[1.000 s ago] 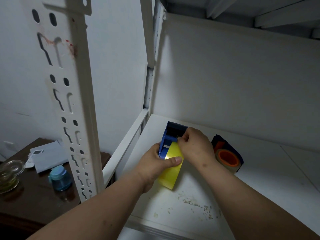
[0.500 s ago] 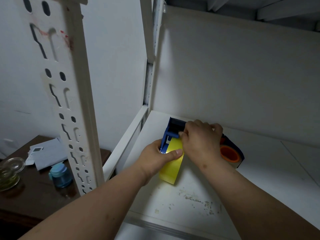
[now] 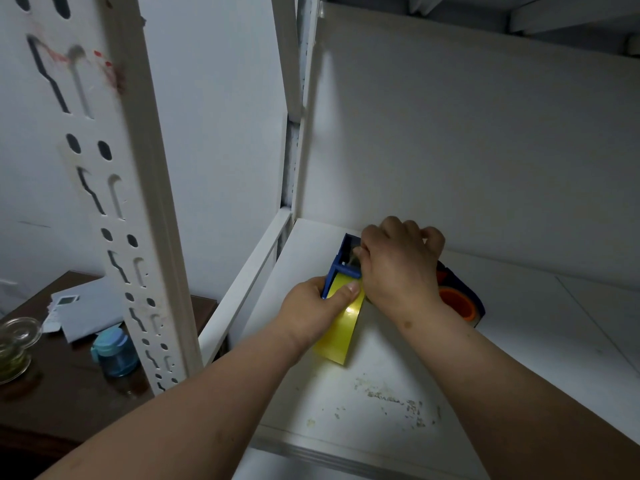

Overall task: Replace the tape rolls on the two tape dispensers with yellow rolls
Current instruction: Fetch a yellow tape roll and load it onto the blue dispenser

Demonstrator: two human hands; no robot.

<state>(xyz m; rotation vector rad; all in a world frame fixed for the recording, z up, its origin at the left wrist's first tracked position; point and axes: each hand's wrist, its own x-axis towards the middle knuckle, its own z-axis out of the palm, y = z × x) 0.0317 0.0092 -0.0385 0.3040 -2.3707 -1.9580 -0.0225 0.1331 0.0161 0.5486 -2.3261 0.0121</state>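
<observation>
A blue tape dispenser [image 3: 341,259] lies on the white shelf [image 3: 519,341] with a yellow tape roll [image 3: 341,327] mounted in it. My left hand [image 3: 313,310] grips the dispenser and roll from the left, thumb pressed on the yellow tape. My right hand [image 3: 398,268] reaches over the dispenser's far end and pinches the tape end at its front opening. A second dark blue dispenser [image 3: 460,299] with an orange-cored roll lies just right of my right wrist, partly hidden by it.
A perforated white shelf upright [image 3: 114,202] stands at the left. Beyond it, a dark wooden table [image 3: 52,386] carries a blue-lidded jar [image 3: 114,351], a glass dish [image 3: 15,344] and papers [image 3: 83,306]. The shelf's near edge shows scuffed paint marks [image 3: 391,400].
My right hand has slid farther away along the dispenser, from the yellow roll to the front opening. My left hand has kept its grip. The view has tilted slightly.
</observation>
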